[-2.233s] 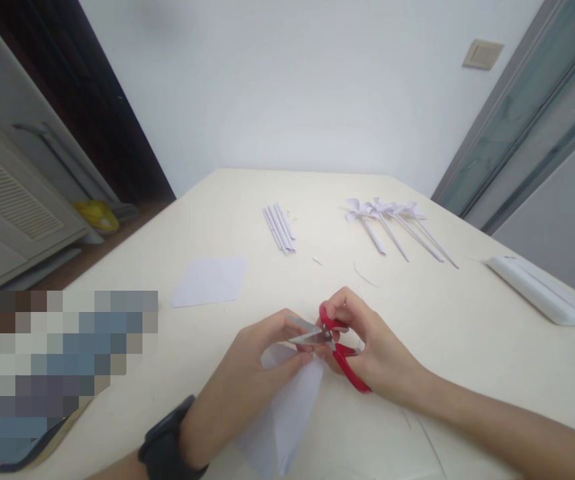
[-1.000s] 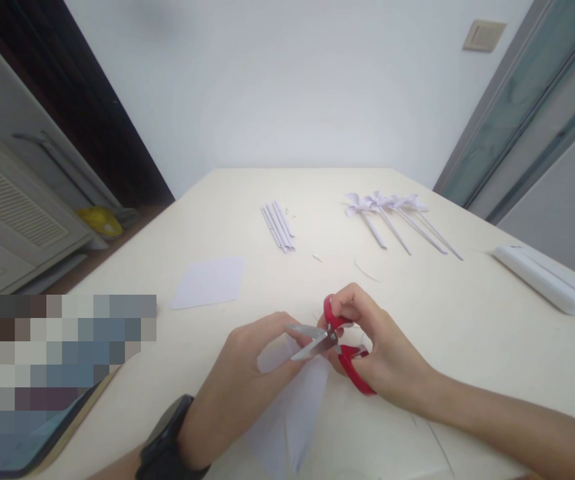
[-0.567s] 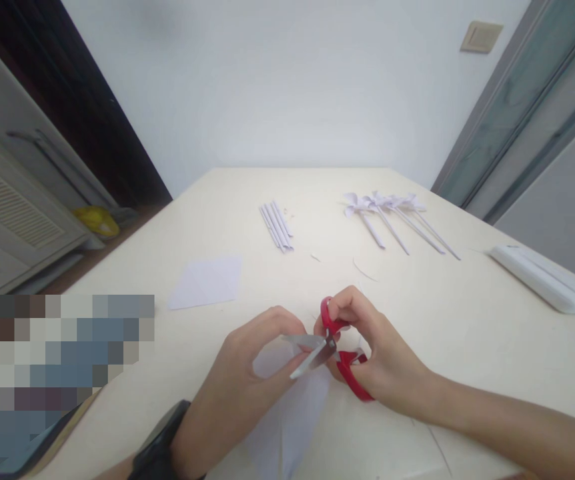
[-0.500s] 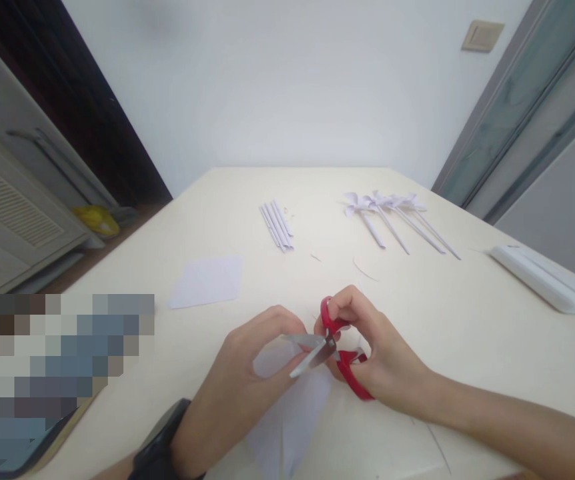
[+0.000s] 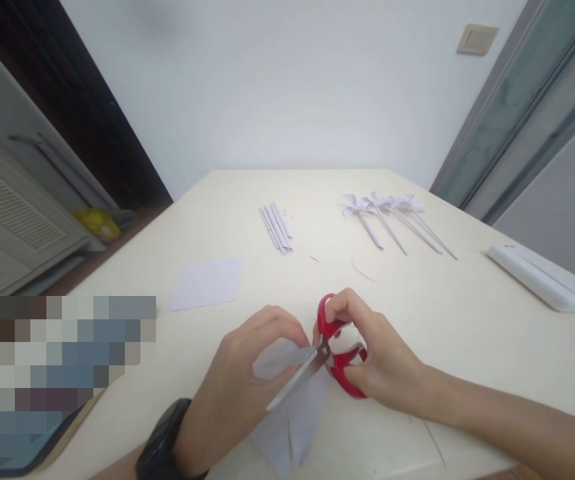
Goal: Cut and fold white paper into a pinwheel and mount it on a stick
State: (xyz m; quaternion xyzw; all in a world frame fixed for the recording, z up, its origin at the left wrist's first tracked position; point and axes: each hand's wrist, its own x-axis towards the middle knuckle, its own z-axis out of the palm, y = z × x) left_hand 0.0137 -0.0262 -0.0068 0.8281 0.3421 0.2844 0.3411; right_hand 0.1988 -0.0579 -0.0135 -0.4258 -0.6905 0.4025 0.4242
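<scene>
Near the front of the table, my left hand grips a white sheet of paper that has a slit in its lower part. My right hand has its fingers through the red handles of a pair of scissors. The scissors' blades stand apart and point left and down, across the paper beside my left thumb. Part of the paper is hidden behind the blades and my left hand. A black watch is on my left wrist.
On the pale table lie a square of paper, several rolled paper sticks and several paper pinwheels. Thin paper scraps are scattered about. A white case-like object lies at the right edge.
The scissors have shifted slightly left, and their blades now reach further over the paper. The slit in the paper's lower part shows wider. My left hand stays almost in place.
</scene>
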